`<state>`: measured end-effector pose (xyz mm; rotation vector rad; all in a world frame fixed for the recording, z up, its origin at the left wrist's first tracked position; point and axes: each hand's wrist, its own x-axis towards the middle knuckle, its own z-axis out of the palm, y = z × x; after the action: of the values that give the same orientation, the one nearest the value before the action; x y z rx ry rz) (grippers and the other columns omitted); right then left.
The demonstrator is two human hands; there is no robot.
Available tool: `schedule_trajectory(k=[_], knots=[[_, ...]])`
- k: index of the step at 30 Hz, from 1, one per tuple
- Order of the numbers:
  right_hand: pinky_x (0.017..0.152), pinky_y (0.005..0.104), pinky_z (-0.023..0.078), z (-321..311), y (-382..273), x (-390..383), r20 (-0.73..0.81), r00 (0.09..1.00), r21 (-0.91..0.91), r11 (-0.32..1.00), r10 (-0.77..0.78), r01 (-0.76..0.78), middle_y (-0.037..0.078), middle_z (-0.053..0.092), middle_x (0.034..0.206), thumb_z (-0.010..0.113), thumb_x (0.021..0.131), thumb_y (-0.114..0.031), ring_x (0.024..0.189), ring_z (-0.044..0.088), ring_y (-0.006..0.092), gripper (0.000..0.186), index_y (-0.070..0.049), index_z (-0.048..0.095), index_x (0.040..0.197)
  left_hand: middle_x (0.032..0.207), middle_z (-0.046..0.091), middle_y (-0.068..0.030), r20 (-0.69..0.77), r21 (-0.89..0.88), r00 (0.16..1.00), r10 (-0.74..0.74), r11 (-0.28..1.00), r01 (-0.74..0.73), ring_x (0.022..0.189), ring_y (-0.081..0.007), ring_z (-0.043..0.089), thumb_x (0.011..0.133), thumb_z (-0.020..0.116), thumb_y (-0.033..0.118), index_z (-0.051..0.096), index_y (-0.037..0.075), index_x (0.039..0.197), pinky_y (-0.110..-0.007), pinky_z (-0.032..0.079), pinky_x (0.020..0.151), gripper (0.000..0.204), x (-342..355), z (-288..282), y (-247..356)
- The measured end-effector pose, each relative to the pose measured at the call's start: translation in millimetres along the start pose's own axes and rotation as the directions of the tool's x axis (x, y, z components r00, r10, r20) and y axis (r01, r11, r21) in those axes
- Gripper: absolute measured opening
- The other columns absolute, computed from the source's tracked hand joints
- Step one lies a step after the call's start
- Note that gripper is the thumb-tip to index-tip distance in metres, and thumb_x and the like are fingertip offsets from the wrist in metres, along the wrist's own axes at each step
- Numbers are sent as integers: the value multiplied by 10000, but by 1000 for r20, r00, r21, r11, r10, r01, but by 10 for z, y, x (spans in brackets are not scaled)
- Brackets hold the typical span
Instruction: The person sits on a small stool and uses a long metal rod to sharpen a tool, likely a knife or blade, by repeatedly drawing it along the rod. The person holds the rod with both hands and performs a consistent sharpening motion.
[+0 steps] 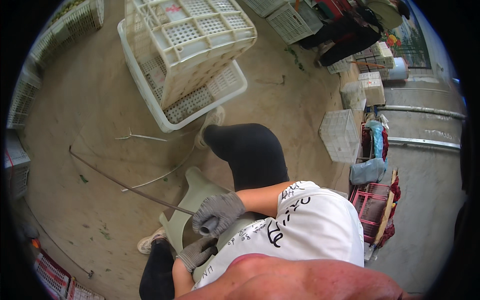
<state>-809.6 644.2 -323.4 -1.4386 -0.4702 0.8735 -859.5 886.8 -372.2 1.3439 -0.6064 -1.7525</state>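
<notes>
My right hand (220, 212), in a grey knit glove, is closed round the grey tube-like handle of a long thin metal rod (127, 185). The rod reaches out to the left over the floor, its far tip a little bent. Below it my left hand (197, 252), also gloved, lies close to a pale green plastic stool (187, 200); shadow and the hand itself hide its fingers. Past my foot, a white perforated plastic crate (210, 42) stands tilted on end inside a wider white crate (240, 82).
White strips (142, 136) and leaf bits lie on the concrete floor (110, 110). More crates (25, 97) line the left edge. On the right are a white crate (340, 135), a pink-red wire basket (370, 210) and blue plastic bags (369, 171). Another person (345, 35) is at the top right.
</notes>
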Motion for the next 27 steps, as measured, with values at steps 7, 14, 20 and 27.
schedule_trajectory(k=[7, 14, 20, 27], knots=[[622, 379, 444, 269, -15, 43, -94, 990, -214, 969, 105, -123, 124, 585, 696, 693, 684, -255, 641, 554, 301, 239, -66, 602, 797, 1090, 632, -72, 108, -761, 935, -338, 576, 296, 981, -146, 585, 940, 496, 143, 590, -31, 1170, -254, 450, 877, 303, -307, -96, -52], [739, 391, 478, 319, 58, -19, -187, 975, -354, 918, 116, -177, 127, 665, 874, 732, 678, -324, 821, 629, 284, 429, -82, 658, 1024, 1011, 626, -167, -418, 139, 887, 197, 979, -152, 935, -245, 587, 828, 643, 326, 558, -20, 1170, -342, 457, 846, 494, -575, 382, 781], [764, 357, 473, 316, 48, -70, -151, 954, -424, 855, 258, -298, 107, 663, 906, 704, 713, -308, 851, 623, 226, 376, -70, 663, 1001, 1024, 632, -178, -757, 271, 614, 222, 963, -13, 950, -265, 609, 814, 678, 320, 570, -27, 1137, -345, 464, 854, 487, -586, 784, 822], [741, 353, 474, 319, 70, -51, -133, 952, -374, 876, 276, -306, 88, 660, 894, 720, 701, -279, 830, 616, 198, 384, -72, 666, 1020, 1033, 636, -120, -783, 193, 570, 247, 969, -156, 942, -187, 592, 798, 719, 243, 585, -35, 1129, -310, 466, 849, 453, -569, 733, 604]])
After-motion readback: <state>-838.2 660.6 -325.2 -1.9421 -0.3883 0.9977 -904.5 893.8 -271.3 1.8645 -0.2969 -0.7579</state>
